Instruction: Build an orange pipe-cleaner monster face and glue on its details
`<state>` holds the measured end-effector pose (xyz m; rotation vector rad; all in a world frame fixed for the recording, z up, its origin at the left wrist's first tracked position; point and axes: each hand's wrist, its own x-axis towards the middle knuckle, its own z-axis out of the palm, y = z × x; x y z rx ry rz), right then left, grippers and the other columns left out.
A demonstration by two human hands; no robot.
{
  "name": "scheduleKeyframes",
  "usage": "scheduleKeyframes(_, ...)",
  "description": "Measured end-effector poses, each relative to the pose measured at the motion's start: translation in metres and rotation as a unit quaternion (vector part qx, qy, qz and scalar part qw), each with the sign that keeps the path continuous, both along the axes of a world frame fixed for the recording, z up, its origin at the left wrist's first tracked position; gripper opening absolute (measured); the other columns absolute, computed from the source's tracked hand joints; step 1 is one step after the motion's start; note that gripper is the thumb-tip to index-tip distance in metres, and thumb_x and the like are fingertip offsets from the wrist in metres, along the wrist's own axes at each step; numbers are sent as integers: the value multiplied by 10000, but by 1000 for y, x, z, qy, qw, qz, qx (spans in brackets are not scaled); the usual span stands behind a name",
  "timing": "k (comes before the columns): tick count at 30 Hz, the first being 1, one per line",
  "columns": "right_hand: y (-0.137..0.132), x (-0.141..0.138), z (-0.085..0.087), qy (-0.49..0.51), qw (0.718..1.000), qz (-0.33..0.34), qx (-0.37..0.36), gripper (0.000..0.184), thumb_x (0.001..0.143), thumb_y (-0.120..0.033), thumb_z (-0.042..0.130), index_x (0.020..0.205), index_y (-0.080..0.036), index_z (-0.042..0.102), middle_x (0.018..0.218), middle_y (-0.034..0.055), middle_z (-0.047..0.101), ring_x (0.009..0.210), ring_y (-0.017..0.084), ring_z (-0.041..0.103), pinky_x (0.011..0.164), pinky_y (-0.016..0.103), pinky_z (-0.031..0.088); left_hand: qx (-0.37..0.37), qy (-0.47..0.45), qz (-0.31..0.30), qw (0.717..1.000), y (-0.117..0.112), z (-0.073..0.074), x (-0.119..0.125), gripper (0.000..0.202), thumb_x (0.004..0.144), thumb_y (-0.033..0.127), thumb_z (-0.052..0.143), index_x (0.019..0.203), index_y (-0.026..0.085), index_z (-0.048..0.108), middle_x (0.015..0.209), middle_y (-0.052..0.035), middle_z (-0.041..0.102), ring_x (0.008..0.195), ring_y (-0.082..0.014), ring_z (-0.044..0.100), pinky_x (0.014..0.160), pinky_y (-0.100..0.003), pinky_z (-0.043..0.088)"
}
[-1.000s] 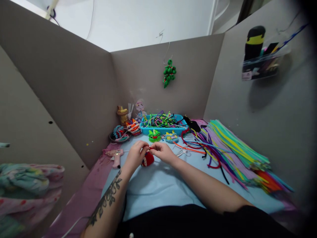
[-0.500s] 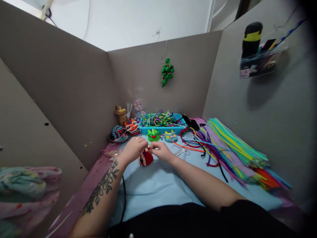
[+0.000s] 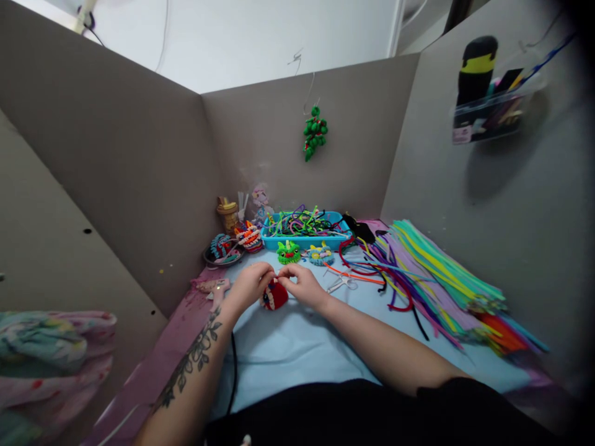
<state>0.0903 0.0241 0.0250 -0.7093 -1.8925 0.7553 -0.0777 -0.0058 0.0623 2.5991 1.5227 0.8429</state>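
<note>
A small red pipe-cleaner figure (image 3: 275,296) with white teeth sits on the light blue mat (image 3: 297,347). My left hand (image 3: 251,284) and my right hand (image 3: 303,285) meet just above it, fingers pinched together on a thin red piece at its top. The piece itself is too small to make out clearly. A green figure (image 3: 289,252) and a blue-yellow figure (image 3: 320,254) lie just beyond my hands.
A blue tray (image 3: 304,232) of mixed pipe cleaners stands at the back. Long coloured pipe cleaners (image 3: 437,279) fan across the right. Scissors (image 3: 341,284) lie right of my hands, a glue gun (image 3: 211,288) left. Grey cardboard walls (image 3: 139,173) enclose the table; a green ornament (image 3: 315,133) hangs behind.
Both hands have stayed pinched over the red figure, shifting slightly. The view has moved a little.
</note>
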Motion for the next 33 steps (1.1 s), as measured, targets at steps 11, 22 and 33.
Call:
scheduleKeyframes(11,4,-2,-5,-32,999,-29,22,106,749,-129,476,666,-174,523,673,-4,521,677,132,476,635,236,352,35,88,24,995,8,-5,3,165,822,171,420,758,168,572,730,-43,576,722,-164,526,669,-263,400)
scheduleKeyframes(22,5,-2,-13,5,998,-30,-54,72,727,-178,516,670,-162,557,664,-10,540,658,124,489,619,226,373,-29,-34,-5,999,5,-16,-8,148,783,254,532,855,178,637,859,-59,625,839,-181,554,753,-295,426)
scheduleKeyframes(33,9,-7,-31,-166,980,-103,-37,87,689,-164,541,631,-171,606,636,1,586,639,131,493,579,225,320,-51,-87,59,993,4,-29,-10,163,780,248,497,784,170,641,738,-31,642,706,-160,561,645,-257,414)
